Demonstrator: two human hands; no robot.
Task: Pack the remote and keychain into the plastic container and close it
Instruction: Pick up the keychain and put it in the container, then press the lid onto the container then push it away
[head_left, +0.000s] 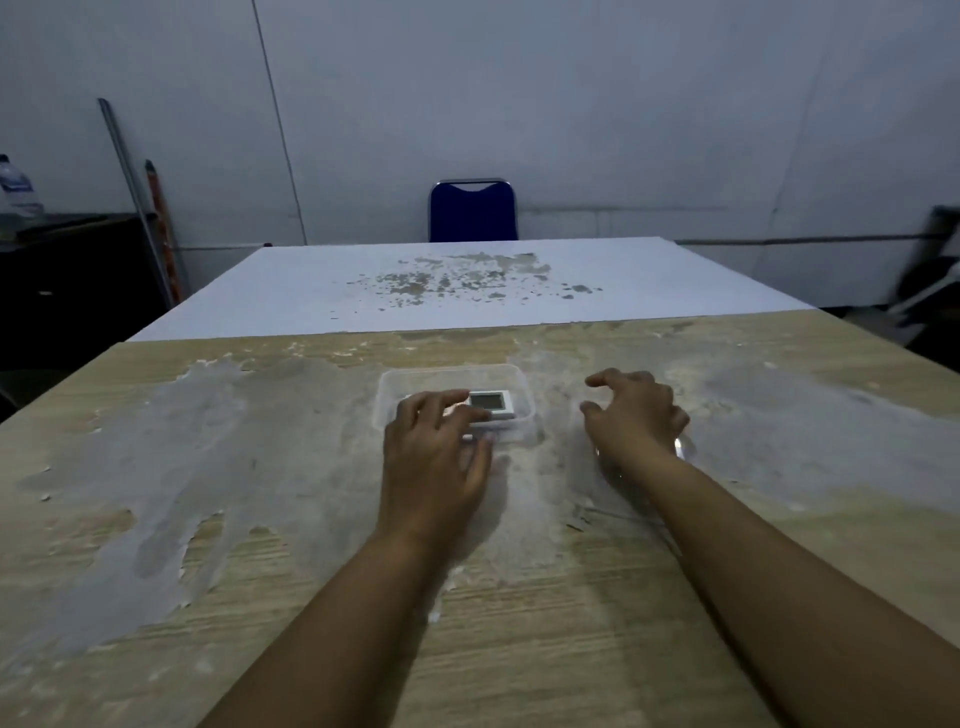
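Clear plastic container (511, 375) at 12 o'clock; my left hand (439, 457) pinching remote (491, 404) inside, lay flat. Right hand (636, 415) open, empty, hovering at 3 o'clock. Keychain unseen.

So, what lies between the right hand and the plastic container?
Nothing: in the head view, only bare worn tabletop separates the right hand from the plastic container, which holds the remote.

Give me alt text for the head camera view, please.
A person's left hand sets a white remote into a clear plastic container on a worn wooden table. The right hand hovers open beside it, above a clear lid.
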